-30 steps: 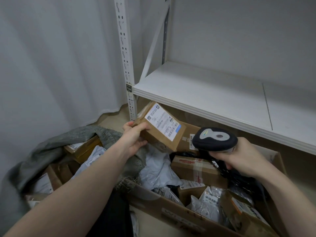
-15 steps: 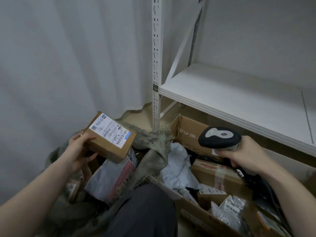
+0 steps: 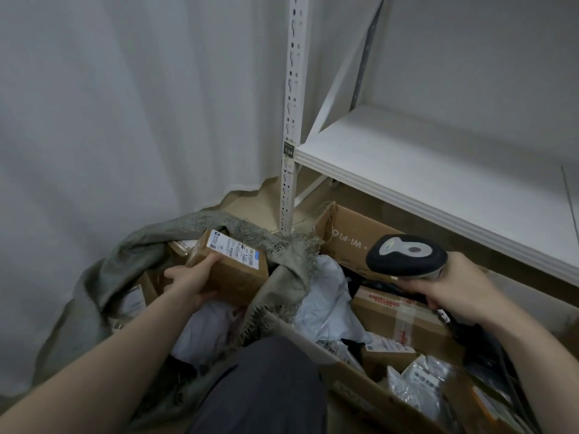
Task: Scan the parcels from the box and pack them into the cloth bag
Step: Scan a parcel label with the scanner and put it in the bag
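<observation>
My left hand (image 3: pixel 189 278) grips a small brown cardboard parcel (image 3: pixel 238 275) with a white label, held low inside the mouth of the grey-green cloth bag (image 3: pixel 94 296). Other parcels lie in the bag beneath it. My right hand (image 3: pixel 460 286) holds a black and grey barcode scanner (image 3: pixel 405 256) above the open cardboard box (image 3: pixel 347 238). In the box lie a taped brown parcel (image 3: pixel 398 311), a white poly mailer (image 3: pixel 326 305) and several small packets.
A white metal shelf (image 3: pixel 438 173) with an upright post (image 3: pixel 291 120) stands behind the box. A white curtain (image 3: pixel 125 104) hangs on the left. My dark trouser knee (image 3: pixel 266 386) sits between bag and box.
My left hand carried the labelled parcel from above the box leftwards and down into the cloth bag. The scanner hand stayed over the box.
</observation>
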